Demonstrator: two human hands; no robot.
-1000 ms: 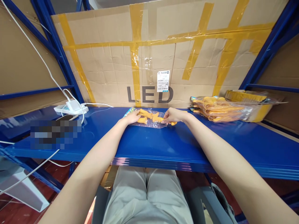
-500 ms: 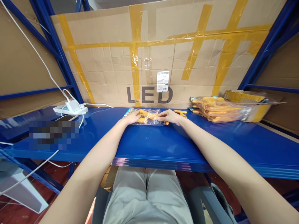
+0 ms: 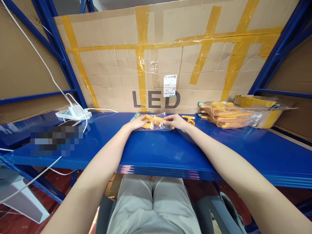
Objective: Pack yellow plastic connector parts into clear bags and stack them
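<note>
Blue metal shelf carries a clear plastic bag of orange plastic pieces, crinkled and glossy, lying flat near its back edge. Left hand pinches the bag's left end, right hand grips its right end. Just beyond, a loose orange piece lies beside more filled bags and a taped cardboard sheet.

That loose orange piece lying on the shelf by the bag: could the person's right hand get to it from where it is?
Probably yes. The loose orange piece lies on the blue shelf just beyond the right hand, with bare surface between them. That hand grips the clear bag, as does the left hand.
</note>
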